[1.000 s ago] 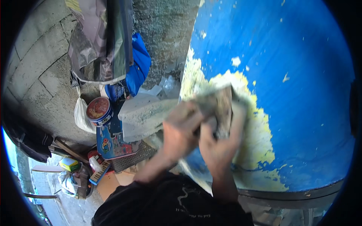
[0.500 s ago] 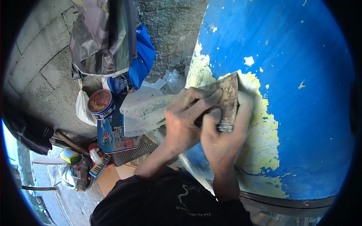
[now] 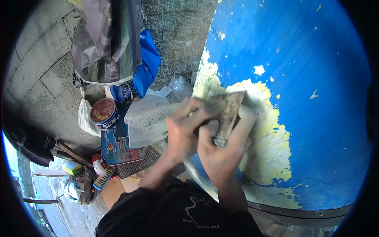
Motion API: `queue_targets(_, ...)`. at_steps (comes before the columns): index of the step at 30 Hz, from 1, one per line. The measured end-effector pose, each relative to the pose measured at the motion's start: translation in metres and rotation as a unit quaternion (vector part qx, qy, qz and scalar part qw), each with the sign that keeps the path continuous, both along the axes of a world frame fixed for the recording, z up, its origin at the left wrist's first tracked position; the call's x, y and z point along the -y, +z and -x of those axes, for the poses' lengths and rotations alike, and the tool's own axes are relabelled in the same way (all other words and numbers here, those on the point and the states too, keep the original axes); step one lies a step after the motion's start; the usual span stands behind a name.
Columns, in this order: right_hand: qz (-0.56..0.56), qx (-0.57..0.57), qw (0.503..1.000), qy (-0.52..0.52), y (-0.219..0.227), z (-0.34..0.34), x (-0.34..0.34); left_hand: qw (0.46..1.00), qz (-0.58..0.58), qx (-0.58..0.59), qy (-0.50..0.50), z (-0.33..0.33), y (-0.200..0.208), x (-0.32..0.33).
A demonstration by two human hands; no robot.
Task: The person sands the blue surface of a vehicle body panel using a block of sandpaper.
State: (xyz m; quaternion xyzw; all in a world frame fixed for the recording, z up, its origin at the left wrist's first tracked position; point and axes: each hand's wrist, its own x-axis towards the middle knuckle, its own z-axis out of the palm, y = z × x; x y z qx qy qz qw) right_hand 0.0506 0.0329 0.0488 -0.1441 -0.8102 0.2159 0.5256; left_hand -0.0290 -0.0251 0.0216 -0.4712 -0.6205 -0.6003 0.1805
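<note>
Both hands are closed around a flat, worn brown scraper (image 3: 232,110), its far corner against a large curved surface painted blue (image 3: 319,102). My left hand (image 3: 181,128) grips the scraper's left side, fingers laid over it. On the near end and right edge my right hand (image 3: 223,154) clasps it, thumb on top. Motion blurs both hands a little, and the scraper's lower end is partly hidden by the fingers. Under and beside them, a ragged patch of bare pale yellow and whitish surface (image 3: 272,154) shows where blue paint is gone.
Left of my hands hang a striped plastic bag (image 3: 104,43) and a blue bag (image 3: 147,67). Below them are a round tin (image 3: 103,111), a white bag (image 3: 87,116), a cloudy plastic sheet (image 3: 148,120) and a blue illustrated tray (image 3: 112,148). A dark rim (image 3: 304,213) edges the blue surface.
Both hands have pulled the scraper down and slightly left, toward my body, across the bare patch. The scraper looks more tilted and narrower now. Their hold has not changed.
</note>
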Motion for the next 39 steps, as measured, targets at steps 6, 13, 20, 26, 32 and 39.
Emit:
queue_targets(6,0.019,-0.064,0.996,0.059,0.000,-0.005,-0.026,0.996,-0.036,-0.052,0.055,-0.021,-0.006,-0.019)
queue_targets(13,0.026,-0.089,0.992,0.082,-0.005,0.001,-0.023,0.994,-0.040,-0.065,0.074,-0.011,-0.005,-0.017)
queue_targets(20,0.015,-0.087,0.993,0.078,-0.006,-0.002,-0.018,0.992,-0.023,-0.091,0.084,-0.009,0.002,-0.012)
queue_targets(26,0.032,-0.038,0.998,0.040,0.001,-0.003,-0.005,0.999,0.009,-0.032,0.016,-0.003,0.012,-0.001)
queue_targets(32,0.030,-0.070,0.996,0.053,0.023,0.015,-0.021,0.992,-0.060,-0.055,0.094,0.005,0.030,-0.023)
queue_targets(39,0.045,-0.116,0.990,0.072,0.010,0.006,-0.009,0.997,-0.021,-0.067,0.013,0.003,0.020,-0.008)
